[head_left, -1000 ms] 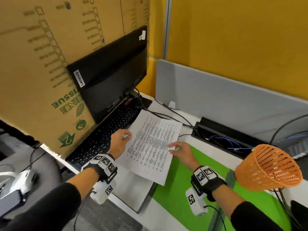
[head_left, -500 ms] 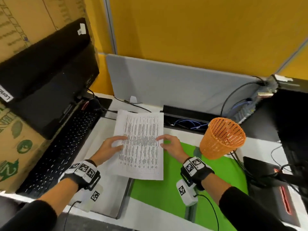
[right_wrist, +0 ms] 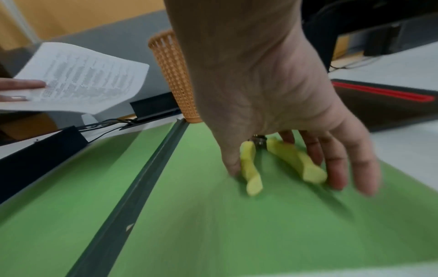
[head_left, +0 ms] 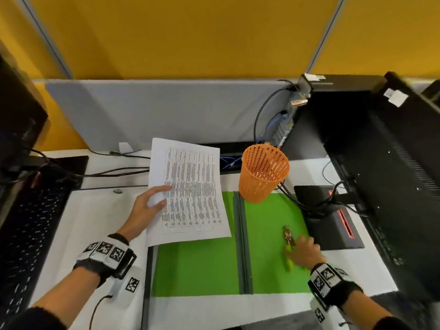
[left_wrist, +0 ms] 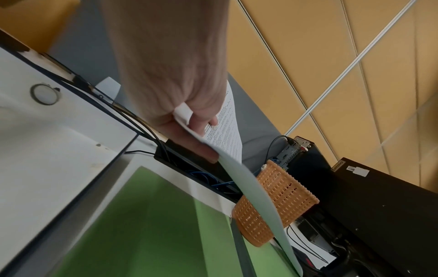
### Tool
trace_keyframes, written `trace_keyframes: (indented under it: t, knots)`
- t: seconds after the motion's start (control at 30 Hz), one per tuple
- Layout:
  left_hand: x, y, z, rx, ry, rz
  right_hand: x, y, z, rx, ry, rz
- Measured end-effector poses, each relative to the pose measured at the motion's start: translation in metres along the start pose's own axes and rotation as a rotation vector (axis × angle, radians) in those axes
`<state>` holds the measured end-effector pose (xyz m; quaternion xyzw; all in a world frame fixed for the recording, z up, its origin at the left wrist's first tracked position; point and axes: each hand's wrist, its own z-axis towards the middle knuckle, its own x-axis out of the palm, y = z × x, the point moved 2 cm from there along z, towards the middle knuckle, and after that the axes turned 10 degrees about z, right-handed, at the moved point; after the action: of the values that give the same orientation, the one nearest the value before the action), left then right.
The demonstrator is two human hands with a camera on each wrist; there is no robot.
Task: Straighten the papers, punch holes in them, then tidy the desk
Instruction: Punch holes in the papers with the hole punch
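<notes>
Your desk (head_left: 100, 220) is a smooth white surface, and on it lies an open green folder (head_left: 197, 265), matte card with a dark grey spine down its middle. An orange basket (head_left: 263, 172) of perforated plastic, round and tapering, stands at the folder's far edge.

The papers (head_left: 190, 191) are thin printed sheets, held off the desk above the folder's left half. Your left hand (head_left: 142, 210) grasps them at their left edge, thumb on top and fingers beneath. In the left wrist view the free side bows downward, so the stack is limp and poorly supported.

The hole punch (head_left: 288, 239) is a plier-type tool with a small metal head and two yellow-green handles, which look soft-coated. It lies flat on the folder's right half. Your right hand (head_left: 304, 253) is down over the handles, thumb against one and fingers against the other; it has them bracketed but is not yet closed, fingers nearly straight.

Advice:
- Close round both handles before you lift, or the tool is likely to pivot.
- Check that the sheet edges are flush; a one-handed pinch lets them slide.
- Feed the margin squarely into the head.
</notes>
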<state>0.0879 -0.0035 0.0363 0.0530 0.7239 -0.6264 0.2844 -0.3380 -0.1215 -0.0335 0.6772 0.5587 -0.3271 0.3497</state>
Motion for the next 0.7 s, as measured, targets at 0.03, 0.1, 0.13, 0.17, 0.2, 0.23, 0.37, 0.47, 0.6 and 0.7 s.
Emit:
trace_keyframes:
  t: [0.03, 0.1, 0.13, 0.17, 0.2, 0.23, 0.37, 0.47, 0.6, 0.7]
  knots:
    - [0.002, -0.002, 0.004, 0.001, -0.006, -0.003, 0.010, -0.007, 0.001, 0.011, 0.029, -0.002]
    - [0.005, -0.005, 0.010, -0.003, -0.022, 0.000, 0.026, -0.012, 0.001, 0.029, 0.024, 0.023]
    - [0.005, -0.006, 0.012, -0.005, -0.028, 0.000, 0.032, -0.012, 0.002, 0.017, -0.009, 0.032]
    - [0.005, -0.006, 0.014, -0.006, -0.029, -0.004, 0.033, -0.009, 0.000, 0.027, -0.020, 0.044]
    - [0.005, -0.008, 0.016, -0.005, -0.031, -0.007, 0.035, -0.008, 0.000, 0.037, -0.022, 0.063]
    - [0.005, -0.009, 0.017, -0.003, -0.034, -0.009, 0.034, -0.007, -0.001, 0.059, -0.002, 0.078]
    - [0.002, -0.015, 0.020, 0.005, -0.041, -0.021, 0.027, -0.004, -0.003, 0.059, -0.007, -0.007]
    - [-0.006, -0.022, 0.022, 0.020, -0.057, -0.013, 0.027, 0.008, -0.008, -0.024, 0.056, -0.047]
    - [-0.019, -0.037, 0.027, 0.022, -0.106, -0.053, 0.016, 0.044, -0.030, -0.205, 0.319, 0.432]
    - [-0.023, -0.047, 0.033, 0.046, -0.152, -0.068, 0.000, 0.094, -0.068, -0.264, 0.596, 0.793]
